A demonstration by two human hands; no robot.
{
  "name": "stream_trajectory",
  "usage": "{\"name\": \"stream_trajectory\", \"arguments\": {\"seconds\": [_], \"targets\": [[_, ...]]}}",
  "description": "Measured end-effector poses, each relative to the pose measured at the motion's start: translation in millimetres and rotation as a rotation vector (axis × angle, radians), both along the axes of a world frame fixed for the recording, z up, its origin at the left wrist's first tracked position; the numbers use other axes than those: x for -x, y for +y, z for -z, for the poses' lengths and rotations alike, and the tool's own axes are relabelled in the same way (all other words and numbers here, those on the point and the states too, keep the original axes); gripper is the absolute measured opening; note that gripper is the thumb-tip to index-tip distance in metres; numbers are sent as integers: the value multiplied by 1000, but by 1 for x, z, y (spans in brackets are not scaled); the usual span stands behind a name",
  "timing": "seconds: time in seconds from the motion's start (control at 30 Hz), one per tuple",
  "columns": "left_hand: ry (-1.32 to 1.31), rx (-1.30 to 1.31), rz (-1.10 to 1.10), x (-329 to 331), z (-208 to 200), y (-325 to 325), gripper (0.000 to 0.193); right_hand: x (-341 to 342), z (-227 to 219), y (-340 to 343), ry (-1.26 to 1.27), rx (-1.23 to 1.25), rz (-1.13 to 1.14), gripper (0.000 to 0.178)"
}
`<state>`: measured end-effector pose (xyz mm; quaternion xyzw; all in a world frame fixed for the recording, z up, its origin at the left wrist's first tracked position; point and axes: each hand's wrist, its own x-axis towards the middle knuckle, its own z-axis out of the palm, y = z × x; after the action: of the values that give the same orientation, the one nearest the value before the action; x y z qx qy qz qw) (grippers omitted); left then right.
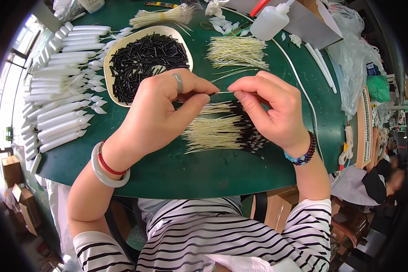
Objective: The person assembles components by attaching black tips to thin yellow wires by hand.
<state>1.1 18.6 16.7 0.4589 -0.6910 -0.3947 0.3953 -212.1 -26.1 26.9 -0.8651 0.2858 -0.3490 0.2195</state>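
My left hand (pixel 161 102) and my right hand (pixel 276 106) meet over the middle of the table, each pinching one end of a short, thin pale wire (pixel 223 92). The wire is stretched level between the fingertips. Beneath lies a pile of pale yellow wires with black sleeves (pixel 213 133), its dark ends toward the right; my hands partly cover it. Beyond my left hand stands a cream tray (pixel 107 75) heaped with short black tubes (pixel 140 54). A pile of plain pale yellow wires (pixel 237 51) rests just beyond my fingertips.
Rows of white candle-shaped lights (pixel 61 122) with flame tips line the left side of the green table (pixel 204 181). A white squeeze bottle (pixel 271 21), a bundle of wires (pixel 163 17) and a grey box (pixel 310 25) are at the back. A white cable (pixel 299 79) crosses the right.
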Motion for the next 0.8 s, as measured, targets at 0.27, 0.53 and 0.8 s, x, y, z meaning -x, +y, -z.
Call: {"name": "stream_trajectory", "arguments": {"seconds": [0.27,0.53,0.8], "targets": [[17,12,4,1,2,0,17,-3,0,2,58,156,1,12],[-122,301,-14,6,-2,-1,15,-5,4,6,131,363,-24,17],[-92,285,-127,13,1,1,20,9,-3,-3,299,180,-68,18]]}}
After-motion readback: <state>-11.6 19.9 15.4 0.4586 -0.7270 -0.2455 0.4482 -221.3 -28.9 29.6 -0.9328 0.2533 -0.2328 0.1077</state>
